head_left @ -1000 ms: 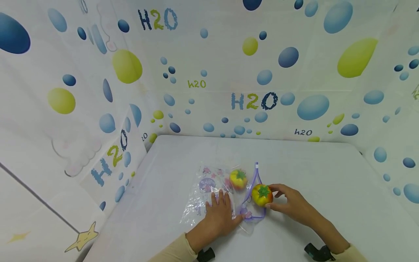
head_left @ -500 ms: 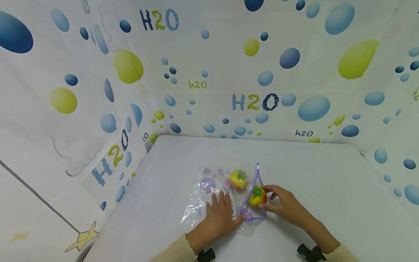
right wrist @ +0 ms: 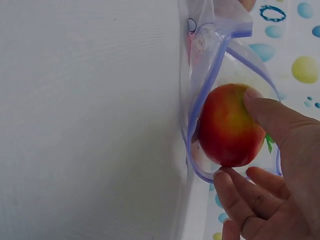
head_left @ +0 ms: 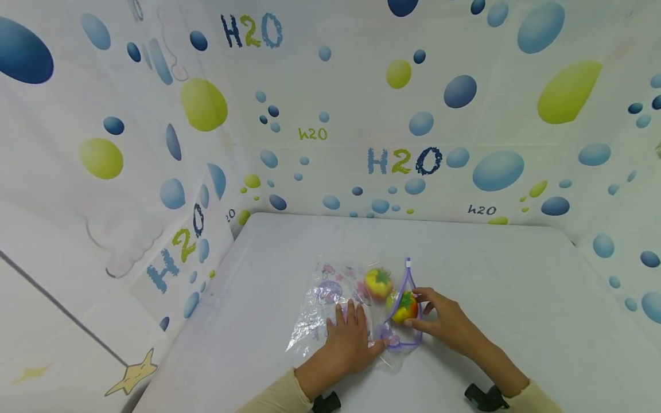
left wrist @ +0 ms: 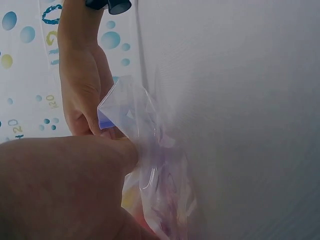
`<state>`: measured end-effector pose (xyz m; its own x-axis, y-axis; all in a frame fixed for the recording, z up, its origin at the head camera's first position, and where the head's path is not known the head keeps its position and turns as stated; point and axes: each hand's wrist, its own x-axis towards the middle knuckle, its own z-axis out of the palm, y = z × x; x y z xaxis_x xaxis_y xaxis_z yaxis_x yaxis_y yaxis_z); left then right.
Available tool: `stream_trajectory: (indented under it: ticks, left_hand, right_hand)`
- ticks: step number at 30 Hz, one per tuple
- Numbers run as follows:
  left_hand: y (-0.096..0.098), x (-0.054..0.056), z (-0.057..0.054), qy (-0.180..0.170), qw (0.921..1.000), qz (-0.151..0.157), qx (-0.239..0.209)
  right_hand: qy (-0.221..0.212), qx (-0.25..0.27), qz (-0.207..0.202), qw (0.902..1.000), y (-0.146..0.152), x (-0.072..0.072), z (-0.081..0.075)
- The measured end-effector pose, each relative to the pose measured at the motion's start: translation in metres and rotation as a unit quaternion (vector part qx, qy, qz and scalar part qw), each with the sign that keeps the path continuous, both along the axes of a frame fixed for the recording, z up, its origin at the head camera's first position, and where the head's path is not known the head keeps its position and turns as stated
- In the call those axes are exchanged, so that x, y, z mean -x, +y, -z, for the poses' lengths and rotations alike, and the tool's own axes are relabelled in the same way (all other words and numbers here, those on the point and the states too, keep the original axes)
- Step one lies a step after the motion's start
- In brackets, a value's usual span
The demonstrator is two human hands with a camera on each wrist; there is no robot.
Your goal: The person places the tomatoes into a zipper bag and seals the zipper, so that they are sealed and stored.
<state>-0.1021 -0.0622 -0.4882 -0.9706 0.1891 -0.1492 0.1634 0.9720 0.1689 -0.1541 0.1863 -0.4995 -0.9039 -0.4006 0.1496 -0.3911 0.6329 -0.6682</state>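
Note:
A clear zip bag [head_left: 330, 292] with pink and purple prints and a purple zip edge lies on the table, its mouth gaping to the right. My left hand [head_left: 350, 347] rests on the bag with fingers spread, thumb near the mouth's lower corner. In the right wrist view, my right hand [right wrist: 295, 165] pinches a red-and-yellow, tomato-like toy fruit [right wrist: 231, 125] between thumb and fingers. The purple edge [right wrist: 212, 70] loops around that fruit at the mouth. A second such fruit [head_left: 378, 283], green leaves on top, is inside the bag. Mostly the left thumb side shows in the left wrist view.
The white table [head_left: 480, 252] reaches back to a wall covering [head_left: 341, 103] printed with blue and green dots. Another printed sheet hangs along the left side. Dark wrist cameras [head_left: 482, 397] sit under both forearms.
My right hand has moved left with its fruit, from the right side of the bag's mouth into the opening. The left hand stays on the bag.

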Motion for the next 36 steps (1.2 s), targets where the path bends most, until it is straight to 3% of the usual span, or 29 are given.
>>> stream_trajectory:
  ticks: [9,14,24,36]
  left_hand:
    - [0.0003,-0.0002,-0.0012,0.005,1.0000,0.003,0.001]
    - [0.0004,0.0008,-0.0015,0.004,0.9999,0.003,-0.009]
    - [0.0010,0.0013,-0.0011,0.001,1.0000,0.001,-0.005]
    - [0.0012,-0.0001,-0.0013,0.005,1.0000,0.005,0.007]
  right_hand:
    - [-0.004,0.003,0.016,0.9999,-0.0026,0.0014,0.0006]
    - [0.023,0.005,0.022,0.9995,-0.0036,0.0017,0.0010]
    - [0.057,0.040,-0.008,0.9975,-0.0041,0.0035,0.0063]
    - [0.050,0.054,-0.020,0.9971,-0.0054,-0.0008,0.0053]
